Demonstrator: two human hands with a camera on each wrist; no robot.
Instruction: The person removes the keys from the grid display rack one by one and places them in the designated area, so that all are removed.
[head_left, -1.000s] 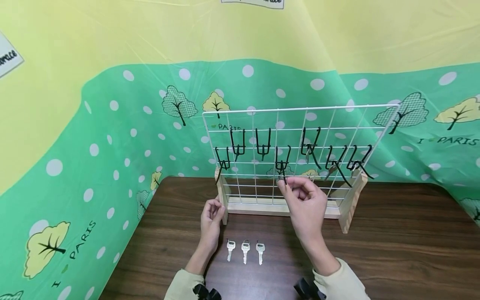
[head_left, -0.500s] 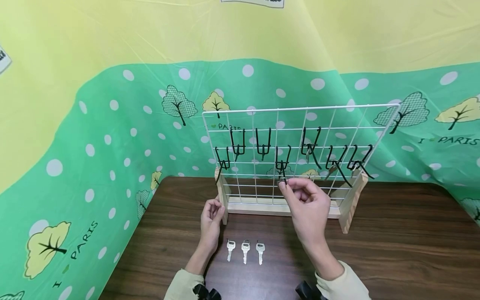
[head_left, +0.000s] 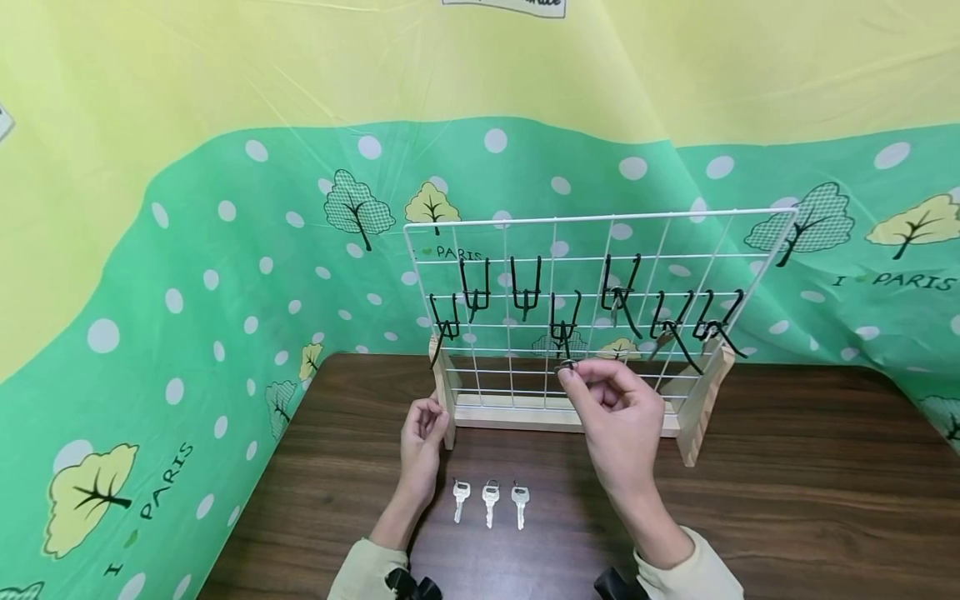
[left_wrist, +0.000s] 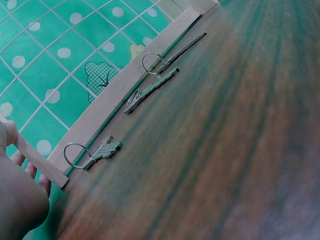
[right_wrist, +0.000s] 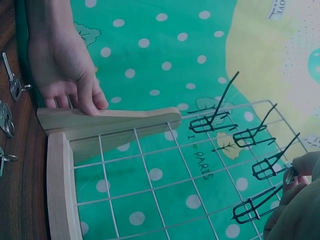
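A white wire grid rack (head_left: 570,219) with wooden feet stands on the table, black double-wire hooks on its grid. My left hand (head_left: 422,437) grips its left wooden foot (head_left: 444,387), thumb and fingers on either side, as the right wrist view also shows. With thumb and forefinger, my right hand (head_left: 618,425) pinches a key (right_wrist: 289,173) by its ring, right at the tip of the middle lower hook (head_left: 564,329). Most of that key is hidden by the fingers. Three silver keys with rings, a left key (head_left: 461,502), a middle key (head_left: 491,503) and a right key (head_left: 521,506), lie in a row before the rack.
Keys hang on hooks at the right, among them an upper key (head_left: 616,310) and a lower key (head_left: 663,340). The hooks' long prongs stick out toward me. A green and yellow printed cloth (head_left: 225,275) hangs behind the dark wooden table (head_left: 825,483).
My right hand has shifted slightly right and down, toward me, and the ring shows more at the hook's tip. My left hand and the three keys on the table stay put.
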